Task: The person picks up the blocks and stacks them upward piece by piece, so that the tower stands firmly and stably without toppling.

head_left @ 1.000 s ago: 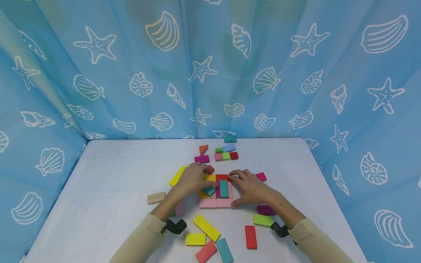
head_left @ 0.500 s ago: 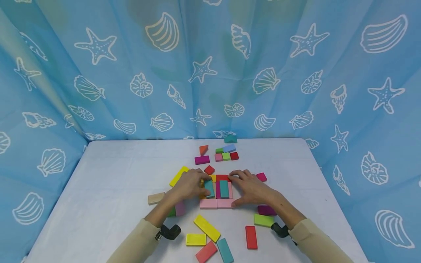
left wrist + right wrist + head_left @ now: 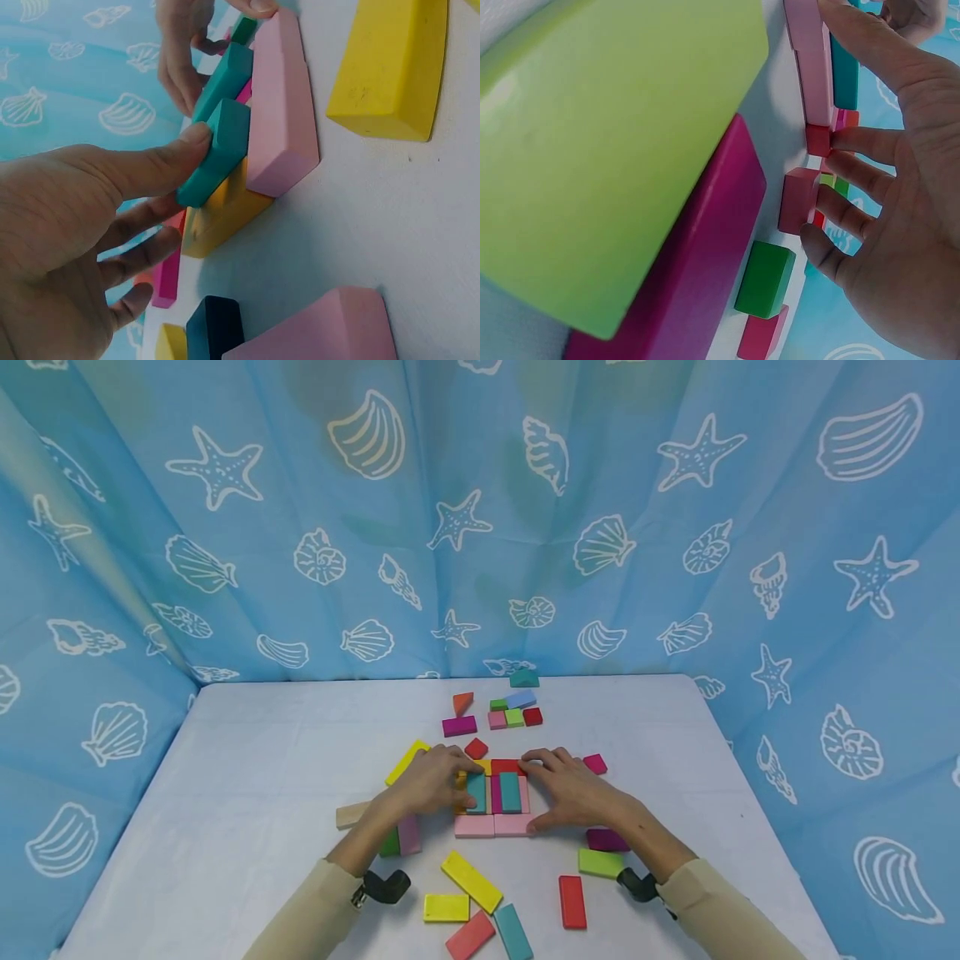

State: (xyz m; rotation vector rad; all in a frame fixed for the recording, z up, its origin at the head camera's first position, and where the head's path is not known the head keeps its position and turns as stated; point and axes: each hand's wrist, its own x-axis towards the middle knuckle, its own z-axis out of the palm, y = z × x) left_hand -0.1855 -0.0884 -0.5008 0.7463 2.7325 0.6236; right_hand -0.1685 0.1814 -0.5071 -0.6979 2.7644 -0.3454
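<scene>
My left hand (image 3: 431, 781) pinches a teal block (image 3: 476, 795), thumb at its near end and fingers at its far end. This block lies on top of a low rectangle of coloured wooden blocks. A second teal block (image 3: 509, 792) lies parallel to its right. Two pink blocks (image 3: 475, 827) form the near side of the rectangle, and a red block (image 3: 505, 767) is at its far side. In the left wrist view an orange block (image 3: 229, 214) supports the pinched one. Around the rectangle's right side, my right hand (image 3: 573, 789) touches the near pink corner with its thumb and the red block with a fingertip.
Toward the front lie loose yellow (image 3: 471, 881), coral (image 3: 470, 933), teal (image 3: 513, 932) and red (image 3: 572, 902) blocks. A lime block (image 3: 600, 862) and purple block (image 3: 607, 840) are near the right wrist. Several small blocks (image 3: 515, 717) stand toward the table's back edge.
My left hand has turned the slanted teal block straight and set it parallel to the other teal one, its fingers drawing back slightly left. The right hand stays in place.
</scene>
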